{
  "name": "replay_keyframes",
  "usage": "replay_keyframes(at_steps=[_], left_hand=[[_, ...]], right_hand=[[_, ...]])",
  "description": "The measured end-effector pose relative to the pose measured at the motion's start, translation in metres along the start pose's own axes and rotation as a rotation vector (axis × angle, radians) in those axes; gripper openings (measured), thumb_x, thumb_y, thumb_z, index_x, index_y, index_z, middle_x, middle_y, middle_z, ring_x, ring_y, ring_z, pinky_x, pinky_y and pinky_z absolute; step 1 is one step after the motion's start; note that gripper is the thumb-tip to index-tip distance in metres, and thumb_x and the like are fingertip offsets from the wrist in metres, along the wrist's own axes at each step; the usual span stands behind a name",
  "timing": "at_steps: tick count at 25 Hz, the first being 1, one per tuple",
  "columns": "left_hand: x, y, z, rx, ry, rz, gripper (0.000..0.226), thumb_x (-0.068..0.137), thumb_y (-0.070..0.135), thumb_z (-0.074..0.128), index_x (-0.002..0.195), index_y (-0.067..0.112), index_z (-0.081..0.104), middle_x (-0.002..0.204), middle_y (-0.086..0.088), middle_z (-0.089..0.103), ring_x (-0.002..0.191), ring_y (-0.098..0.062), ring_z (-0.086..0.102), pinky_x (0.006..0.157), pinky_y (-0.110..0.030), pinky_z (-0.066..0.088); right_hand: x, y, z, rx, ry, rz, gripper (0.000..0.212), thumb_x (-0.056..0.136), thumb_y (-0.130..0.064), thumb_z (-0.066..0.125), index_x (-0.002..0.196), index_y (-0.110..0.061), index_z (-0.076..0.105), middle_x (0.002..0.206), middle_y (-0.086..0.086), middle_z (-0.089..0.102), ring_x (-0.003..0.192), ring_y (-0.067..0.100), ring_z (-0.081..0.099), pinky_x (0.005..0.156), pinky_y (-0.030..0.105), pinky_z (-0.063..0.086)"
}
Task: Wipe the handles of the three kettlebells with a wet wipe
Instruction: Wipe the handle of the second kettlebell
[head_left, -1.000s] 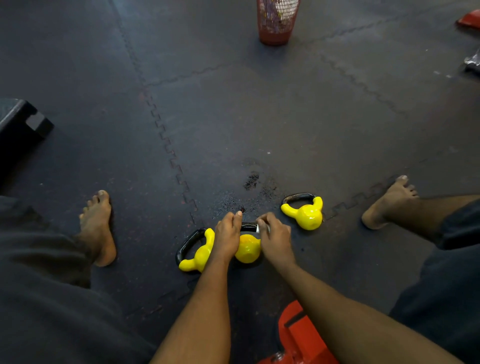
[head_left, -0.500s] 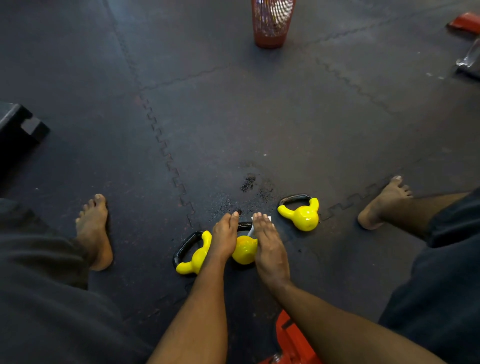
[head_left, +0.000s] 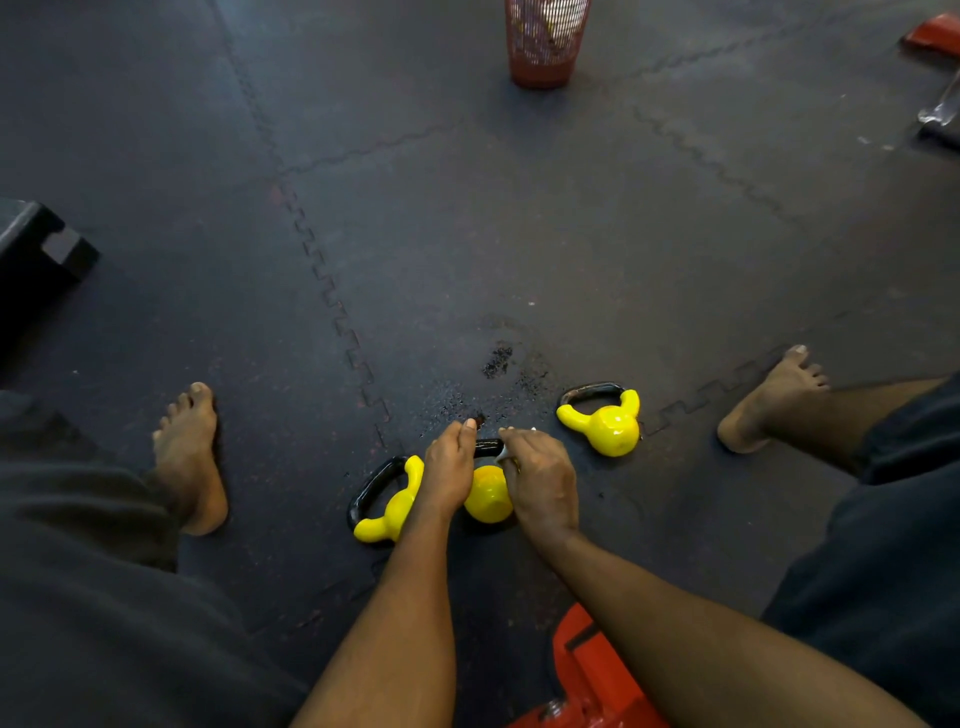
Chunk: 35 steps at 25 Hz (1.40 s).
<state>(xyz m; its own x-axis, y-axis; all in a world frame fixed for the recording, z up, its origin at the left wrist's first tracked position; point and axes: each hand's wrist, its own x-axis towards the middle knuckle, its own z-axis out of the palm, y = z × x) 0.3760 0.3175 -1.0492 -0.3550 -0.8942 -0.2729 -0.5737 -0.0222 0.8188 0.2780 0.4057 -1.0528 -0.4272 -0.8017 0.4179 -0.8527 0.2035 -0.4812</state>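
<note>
heavy middle kettlebell, limp wipe

the left hand curls round the handle of the middle kettlebell, which sits on the floor under both hands. the right hand pinches the wipe against that handle. the kettlebell looks heavy, rigid and glossy; the wipe should be limp, so wrap it round the bar.

Dark rubber floor of interlocking mats, with toothed seams running from 11 toward 6 o'clock. A red mesh basket stands at 12 o'clock. A black block sits at 9 o'clock. A red frame shows at 6 o'clock. At 2 o'clock lie a red piece and a shiny dark item. Just below centre is a scuffed patch.
</note>
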Motion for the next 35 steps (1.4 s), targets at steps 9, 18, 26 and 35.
replay_keyframes(at_steps=[9,18,26,35], left_hand=[[0.003,0.003,-0.001,0.013,0.008,-0.006,0.035,0.102,0.031,0.04,0.072,0.013,0.045,0.075,-0.012,0.052,0.075,-0.026,0.047,0.069,-0.038,0.034],[0.005,-0.008,-0.005,-0.003,0.082,-0.076,0.038,0.102,0.033,0.038,0.071,0.013,0.043,0.073,-0.007,0.05,0.075,-0.027,0.046,0.066,-0.035,0.03],[-0.003,0.005,0.007,0.026,0.072,0.008,0.036,0.103,0.035,0.036,0.077,0.013,0.048,0.085,-0.021,0.059,0.085,-0.036,0.053,0.075,-0.044,0.04],[-0.002,0.006,0.006,0.025,0.051,0.012,0.038,0.102,0.036,0.038,0.079,0.01,0.051,0.086,-0.021,0.061,0.087,-0.037,0.056,0.076,-0.044,0.042]], right_hand=[[0.076,0.022,-0.035,0.184,-0.905,0.289,0.031,0.068,-0.024,0.085,0.097,-0.019,0.077,0.076,0.0,0.069,0.071,0.007,0.059,0.064,0.023,0.047],[0.057,0.003,-0.019,0.098,-0.663,0.245,0.03,0.074,-0.029,0.074,0.104,-0.024,0.075,0.083,0.007,0.074,0.082,0.022,0.068,0.067,0.028,0.049],[0.009,-0.005,-0.007,0.045,-0.188,0.139,0.036,0.074,-0.003,0.067,0.109,-0.006,0.071,0.106,0.009,0.073,0.1,0.028,0.066,0.088,0.037,0.053],[0.01,0.013,-0.008,0.188,-0.24,0.159,0.037,0.076,-0.014,0.071,0.113,-0.018,0.071,0.11,0.0,0.072,0.101,0.018,0.066,0.088,0.031,0.051]])
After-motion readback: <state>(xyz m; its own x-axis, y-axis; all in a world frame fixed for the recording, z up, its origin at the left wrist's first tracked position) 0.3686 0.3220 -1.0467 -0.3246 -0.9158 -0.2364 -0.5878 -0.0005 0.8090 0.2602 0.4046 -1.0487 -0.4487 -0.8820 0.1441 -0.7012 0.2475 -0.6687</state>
